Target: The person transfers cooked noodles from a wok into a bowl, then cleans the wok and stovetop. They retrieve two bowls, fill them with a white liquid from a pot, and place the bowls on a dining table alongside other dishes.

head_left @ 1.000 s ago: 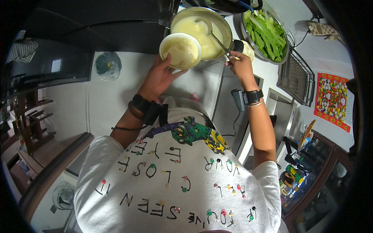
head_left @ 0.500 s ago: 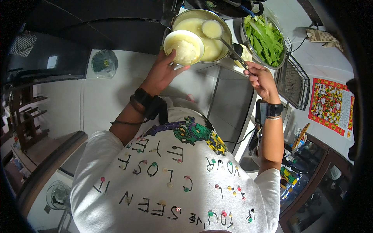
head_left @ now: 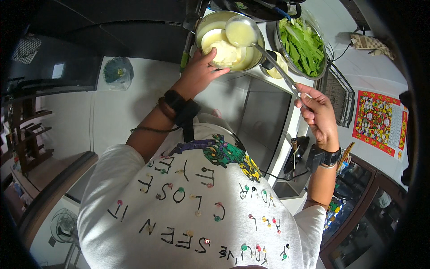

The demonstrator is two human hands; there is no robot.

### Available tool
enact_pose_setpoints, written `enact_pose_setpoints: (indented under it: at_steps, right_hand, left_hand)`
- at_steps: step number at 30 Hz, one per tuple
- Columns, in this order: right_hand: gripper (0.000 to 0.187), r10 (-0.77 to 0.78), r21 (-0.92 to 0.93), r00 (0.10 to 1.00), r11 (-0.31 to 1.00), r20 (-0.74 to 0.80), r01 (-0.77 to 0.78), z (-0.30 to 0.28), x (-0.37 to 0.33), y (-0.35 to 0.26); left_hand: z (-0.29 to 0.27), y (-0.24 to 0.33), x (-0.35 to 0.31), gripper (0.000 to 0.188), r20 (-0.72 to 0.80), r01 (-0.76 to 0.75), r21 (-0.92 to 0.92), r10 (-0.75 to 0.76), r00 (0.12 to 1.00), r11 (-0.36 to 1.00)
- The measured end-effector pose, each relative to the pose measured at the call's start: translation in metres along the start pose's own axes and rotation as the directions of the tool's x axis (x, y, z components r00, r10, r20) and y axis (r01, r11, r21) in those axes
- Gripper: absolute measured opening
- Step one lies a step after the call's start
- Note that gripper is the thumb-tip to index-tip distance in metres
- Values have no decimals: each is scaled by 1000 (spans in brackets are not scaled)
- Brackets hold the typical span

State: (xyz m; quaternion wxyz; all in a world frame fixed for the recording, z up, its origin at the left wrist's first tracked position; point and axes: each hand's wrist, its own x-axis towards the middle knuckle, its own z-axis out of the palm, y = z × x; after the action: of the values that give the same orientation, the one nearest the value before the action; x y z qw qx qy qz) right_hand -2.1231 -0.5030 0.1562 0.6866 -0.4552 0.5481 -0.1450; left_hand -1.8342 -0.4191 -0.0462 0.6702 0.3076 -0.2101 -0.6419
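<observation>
My left hand (head_left: pixel 197 75) grips a small pale bowl (head_left: pixel 207 38) by its rim, thumb on the inside edge. Soft white lumps (head_left: pixel 224 53) lie in the bowl. It is held over a metal pot (head_left: pixel 205 22) of pale yellowish liquid. My right hand (head_left: pixel 319 112) is closed round the end of a long-handled metal ladle (head_left: pixel 242 31). The ladle's round scoop, with pale liquid in it, hangs over the far right side of the bowl and hides part of it.
Right of the pot stands a metal basin of green leaves (head_left: pixel 304 49). A small pale dish (head_left: pixel 277 67) sits between them, by the pot's black handle. A dark wok (head_left: pixel 251 9) is behind. A wire rack (head_left: pixel 339 94) lies beyond the basin.
The ladle has risen from the liquid and moved over the bowl. My right hand has moved right and nearer to me. The bowl has shifted slightly right, further over the pot.
</observation>
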Motion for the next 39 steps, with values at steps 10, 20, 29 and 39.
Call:
enact_pose_setpoints:
  at_steps: [10,20,29,39]
  right_hand:
    - [33,-353,-388,933,872,-72,299,20,-6,61]
    - [33,-207,19,978,978,-18,207,-14,57,76]
    - [35,-787,-919,600,116,147,377,22,138,129]
    - [35,-526,-605,850,681,-12,413,28,148,146]
  left_hand:
    - [5,-5,4,47,8,67,-238,-67,998,969]
    - [-1,1,-11,55,-45,44,-257,-57,997,965]
    - [-9,14,-50,53,-145,51,-241,-88,985,969]
    - [1,19,-86,57,-198,51,-317,-119,973,947]
